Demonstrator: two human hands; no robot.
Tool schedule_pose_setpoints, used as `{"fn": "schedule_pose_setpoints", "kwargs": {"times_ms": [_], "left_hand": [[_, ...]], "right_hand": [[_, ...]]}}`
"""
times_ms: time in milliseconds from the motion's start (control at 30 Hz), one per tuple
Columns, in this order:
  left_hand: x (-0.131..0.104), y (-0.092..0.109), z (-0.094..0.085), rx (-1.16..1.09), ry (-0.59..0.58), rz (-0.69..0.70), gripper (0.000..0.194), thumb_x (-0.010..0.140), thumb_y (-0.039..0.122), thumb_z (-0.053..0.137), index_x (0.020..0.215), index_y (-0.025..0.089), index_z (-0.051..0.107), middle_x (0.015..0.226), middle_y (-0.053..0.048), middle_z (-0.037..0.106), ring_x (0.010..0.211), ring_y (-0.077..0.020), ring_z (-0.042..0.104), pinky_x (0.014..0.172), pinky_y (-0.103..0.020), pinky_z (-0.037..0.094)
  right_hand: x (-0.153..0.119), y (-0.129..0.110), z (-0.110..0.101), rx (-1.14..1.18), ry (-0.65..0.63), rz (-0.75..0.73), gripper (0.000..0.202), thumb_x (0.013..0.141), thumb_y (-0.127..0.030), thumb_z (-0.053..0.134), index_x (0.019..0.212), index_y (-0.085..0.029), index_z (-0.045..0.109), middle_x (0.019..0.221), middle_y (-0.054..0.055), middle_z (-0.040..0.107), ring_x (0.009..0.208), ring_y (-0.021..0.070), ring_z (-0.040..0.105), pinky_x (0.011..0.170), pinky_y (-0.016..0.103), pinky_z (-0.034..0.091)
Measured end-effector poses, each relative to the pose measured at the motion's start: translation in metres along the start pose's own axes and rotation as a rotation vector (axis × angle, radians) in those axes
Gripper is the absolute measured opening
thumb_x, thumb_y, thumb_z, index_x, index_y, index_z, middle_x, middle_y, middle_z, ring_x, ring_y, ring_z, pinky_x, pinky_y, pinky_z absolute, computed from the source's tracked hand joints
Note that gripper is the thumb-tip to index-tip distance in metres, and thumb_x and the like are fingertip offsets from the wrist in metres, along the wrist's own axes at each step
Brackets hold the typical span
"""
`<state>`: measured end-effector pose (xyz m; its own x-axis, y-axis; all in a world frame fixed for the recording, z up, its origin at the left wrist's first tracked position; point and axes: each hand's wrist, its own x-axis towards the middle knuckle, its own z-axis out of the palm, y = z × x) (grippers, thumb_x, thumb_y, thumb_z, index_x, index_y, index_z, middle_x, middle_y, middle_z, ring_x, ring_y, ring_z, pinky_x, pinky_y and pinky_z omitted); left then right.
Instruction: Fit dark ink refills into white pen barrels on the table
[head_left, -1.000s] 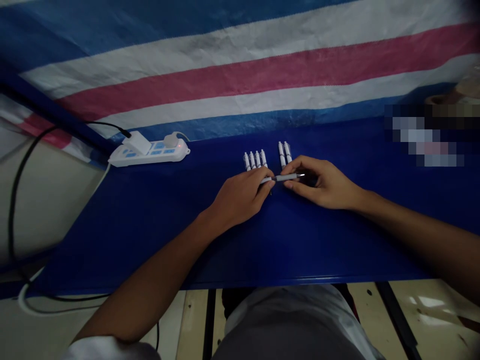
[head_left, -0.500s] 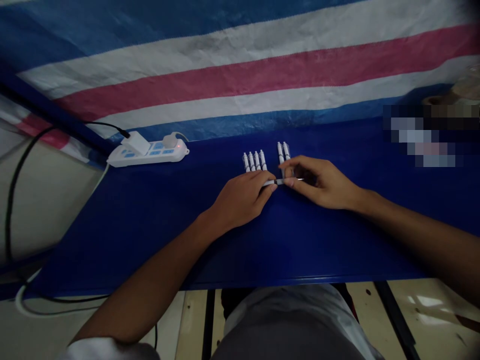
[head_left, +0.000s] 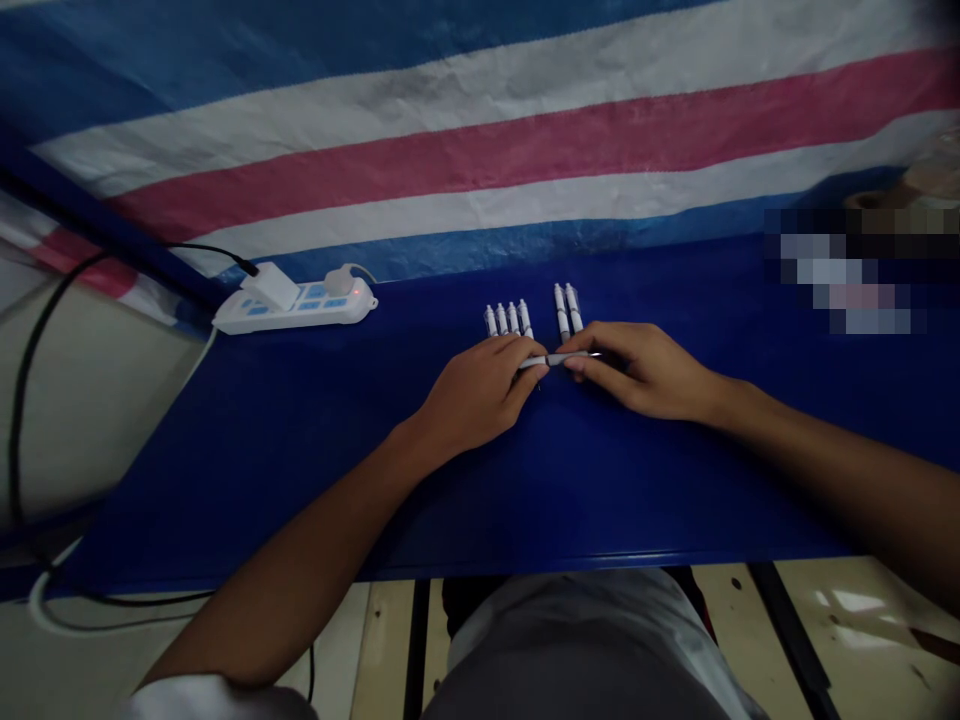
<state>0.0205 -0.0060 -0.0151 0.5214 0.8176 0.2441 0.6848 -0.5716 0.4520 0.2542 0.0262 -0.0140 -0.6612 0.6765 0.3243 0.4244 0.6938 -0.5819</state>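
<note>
A white pen [head_left: 556, 358] with a dark band lies level between my two hands, just above the blue table. My left hand [head_left: 484, 392] pinches its left end, and my right hand [head_left: 637, 368] has thumb and fingers closed on its right part. Several white pens [head_left: 508, 319] stand side by side in a row beyond my left hand, their lower ends hidden by it. Two more white pens [head_left: 568, 308] lie parallel just beyond my right fingertips.
The blue table [head_left: 300, 460] ends at a front edge near my body. At the back left lies a white power strip [head_left: 296, 308] with plugs and cables. Behind hangs a striped sheet [head_left: 480, 150]. A blurred-out patch covers things at the right.
My right fingers have closed in along the pen, now gripping it with thumb and fingertips. The left hand has barely shifted, and the other pens stay where they were.
</note>
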Motion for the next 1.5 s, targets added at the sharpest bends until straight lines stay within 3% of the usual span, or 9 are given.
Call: {"fn": "schedule_pose_setpoints", "kwargs": {"times_ms": [67, 300, 467, 767, 933, 1033, 1167, 1367, 1500], "left_hand": [[0.0, 0.0, 0.0, -0.005, -0.001, -0.002, 0.026, 0.106, 0.034, 0.044, 0.113, 0.02, 0.064, 0.107, -0.006, 0.073, 0.098, -0.0212, 0.069, 0.087, -0.034, 0.053], [-0.001, -0.002, 0.001, 0.025, 0.026, 0.04, 0.021, 0.106, 0.032, 0.048, 0.111, 0.021, 0.065, 0.103, -0.004, 0.074, 0.09, -0.019, 0.071, 0.075, -0.03, 0.051], [-0.001, -0.006, 0.002, 0.048, 0.031, 0.038, 0.019, 0.105, 0.033, 0.052, 0.111, 0.022, 0.067, 0.103, -0.002, 0.077, 0.09, -0.0187, 0.073, 0.074, -0.028, 0.05], [-0.001, -0.007, -0.002, 0.11, 0.071, 0.07, 0.027, 0.105, 0.042, 0.054, 0.112, 0.028, 0.076, 0.102, 0.0, 0.082, 0.092, -0.0188, 0.076, 0.075, -0.027, 0.052], [0.005, -0.012, -0.01, -0.223, 0.249, -0.142, 0.024, 0.086, 0.041, 0.08, 0.102, 0.023, 0.077, 0.099, -0.003, 0.081, 0.091, -0.0211, 0.075, 0.081, -0.031, 0.058], [0.01, -0.017, -0.009, -0.578, 0.328, -0.283, 0.043, 0.081, 0.038, 0.084, 0.117, 0.02, 0.069, 0.093, -0.003, 0.079, 0.079, -0.0187, 0.075, 0.071, -0.031, 0.061], [0.013, -0.019, 0.004, -0.897, 0.438, -0.382, 0.058, 0.08, 0.035, 0.083, 0.13, 0.021, 0.057, 0.109, -0.006, 0.078, 0.093, -0.0199, 0.077, 0.08, -0.034, 0.065], [0.011, -0.006, 0.016, -0.907, 0.401, -0.319, 0.063, 0.093, 0.046, 0.072, 0.146, 0.028, 0.043, 0.114, -0.007, 0.078, 0.105, -0.0234, 0.078, 0.086, -0.037, 0.066], [0.01, -0.006, 0.013, -0.894, 0.461, -0.331, 0.063, 0.096, 0.043, 0.069, 0.15, 0.032, 0.038, 0.117, -0.006, 0.078, 0.105, -0.0221, 0.078, 0.082, -0.033, 0.066]], "right_hand": [[0.0, -0.001, -0.001, -0.022, -0.025, 0.027, 0.037, 0.105, -0.045, 0.048, 0.087, -0.019, 0.068, 0.071, 0.002, 0.071, 0.059, 0.014, 0.063, 0.062, 0.027, 0.043], [0.0, 0.0, -0.001, -0.071, -0.078, 0.017, 0.045, 0.106, -0.048, 0.045, 0.083, -0.019, 0.07, 0.063, 0.001, 0.067, 0.053, 0.0136, 0.057, 0.059, 0.028, 0.037], [0.0, -0.001, -0.002, -0.068, -0.068, -0.028, 0.033, 0.103, -0.045, 0.052, 0.102, -0.02, 0.073, 0.085, 0.005, 0.076, 0.067, 0.017, 0.065, 0.063, 0.028, 0.041], [0.003, -0.005, -0.006, 0.041, -0.188, 0.021, 0.034, 0.105, -0.041, 0.047, 0.087, -0.02, 0.067, 0.059, -0.003, 0.059, 0.05, 0.0123, 0.051, 0.057, 0.027, 0.036], [0.004, -0.004, -0.005, 0.108, -0.125, 0.062, 0.041, 0.107, -0.043, 0.043, 0.075, -0.021, 0.058, 0.06, -0.003, 0.061, 0.05, 0.0104, 0.051, 0.055, 0.026, 0.037], [0.003, -0.005, -0.004, 0.158, -0.087, 0.09, 0.039, 0.107, -0.045, 0.043, 0.081, -0.02, 0.059, 0.062, -0.003, 0.063, 0.047, 0.0092, 0.048, 0.051, 0.024, 0.035], [0.003, -0.007, 0.0, 0.236, -0.106, 0.12, 0.028, 0.102, -0.044, 0.053, 0.091, -0.02, 0.06, 0.062, -0.004, 0.063, 0.047, 0.0093, 0.047, 0.05, 0.023, 0.034], [0.003, -0.014, 0.005, 0.258, -0.158, 0.136, 0.031, 0.103, -0.041, 0.05, 0.085, -0.019, 0.063, 0.065, -0.002, 0.066, 0.05, 0.0096, 0.05, 0.052, 0.023, 0.035], [0.003, -0.015, 0.004, 0.25, -0.125, 0.142, 0.034, 0.103, -0.045, 0.05, 0.095, -0.018, 0.069, 0.068, -0.001, 0.07, 0.052, 0.0103, 0.052, 0.053, 0.024, 0.036]]}}
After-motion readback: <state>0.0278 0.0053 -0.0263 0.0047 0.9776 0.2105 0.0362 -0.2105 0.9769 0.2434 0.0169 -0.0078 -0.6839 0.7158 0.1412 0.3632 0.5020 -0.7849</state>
